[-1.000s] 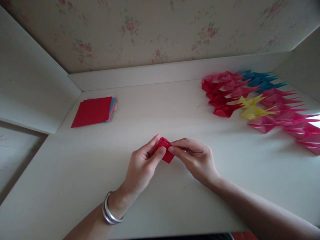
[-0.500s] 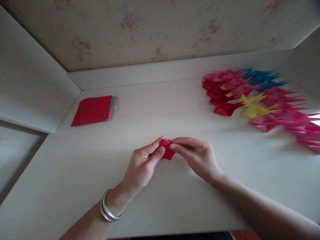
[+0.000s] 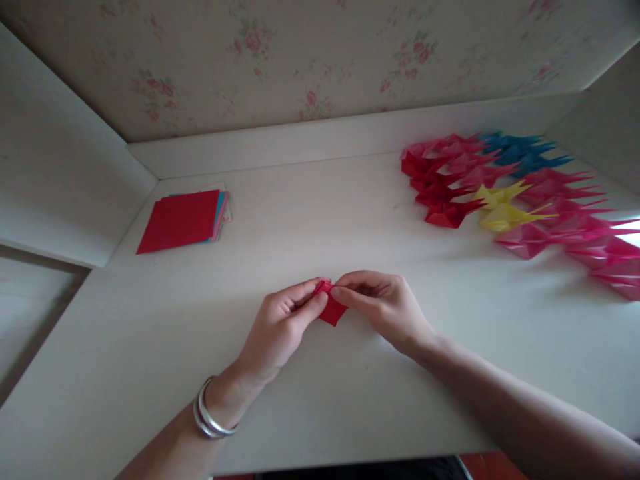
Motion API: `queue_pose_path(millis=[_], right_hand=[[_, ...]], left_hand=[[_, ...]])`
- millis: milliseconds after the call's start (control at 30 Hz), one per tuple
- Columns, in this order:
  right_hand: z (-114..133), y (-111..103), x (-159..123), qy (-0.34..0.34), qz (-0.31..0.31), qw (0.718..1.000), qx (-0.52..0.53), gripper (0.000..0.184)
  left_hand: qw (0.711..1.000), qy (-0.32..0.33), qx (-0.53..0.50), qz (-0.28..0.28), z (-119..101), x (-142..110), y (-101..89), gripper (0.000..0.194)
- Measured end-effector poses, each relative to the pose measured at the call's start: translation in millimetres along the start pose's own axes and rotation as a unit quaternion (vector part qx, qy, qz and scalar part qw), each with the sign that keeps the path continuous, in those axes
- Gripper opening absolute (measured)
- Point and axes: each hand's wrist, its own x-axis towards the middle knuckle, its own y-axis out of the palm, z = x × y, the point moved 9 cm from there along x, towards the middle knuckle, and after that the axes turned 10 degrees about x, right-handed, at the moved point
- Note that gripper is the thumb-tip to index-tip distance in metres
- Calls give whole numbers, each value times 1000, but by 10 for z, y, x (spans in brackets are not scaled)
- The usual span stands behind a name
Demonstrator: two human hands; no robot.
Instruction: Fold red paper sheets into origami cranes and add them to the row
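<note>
Red paper [image 3: 333, 311], partly folded, sits pinched between the left hand [image 3: 281, 327] and right hand [image 3: 387, 307] above the desk [image 3: 300, 413], thumbs and fingertips closed on its upper edges. Crisp creases likely call for one hand steadying the layers while the other presses lightly. Folded shapes [image 3: 527, 240] line the right; a paper stack [image 3: 177, 220] lies left.
</note>
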Motion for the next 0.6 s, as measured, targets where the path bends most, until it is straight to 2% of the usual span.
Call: queue_pose_path(millis=[100, 167, 267, 367, 467, 600], right_hand=[[48, 28, -20, -25, 12, 999, -40, 13], [47, 42, -21, -28, 23, 998, -47, 14], [-22, 89, -13, 10, 60, 998, -12, 19], [-85, 124, -21, 60, 84, 994, 36, 23], [-64, 132, -30, 58, 87, 993, 51, 23], [-66, 116, -22, 55, 77, 993, 66, 25]], left_hand=[[996, 28, 71, -51, -49, -6, -104, 25], [993, 32, 91, -62, -53, -5, -137, 24], [997, 6, 50, -63, 9, 7, -164, 24], [998, -32, -21, -41, 89, 16, -134, 23], [996, -52, -66, -25, 124, 14, -99, 19], [996, -48, -68, -31, 119, 22, -110, 17]])
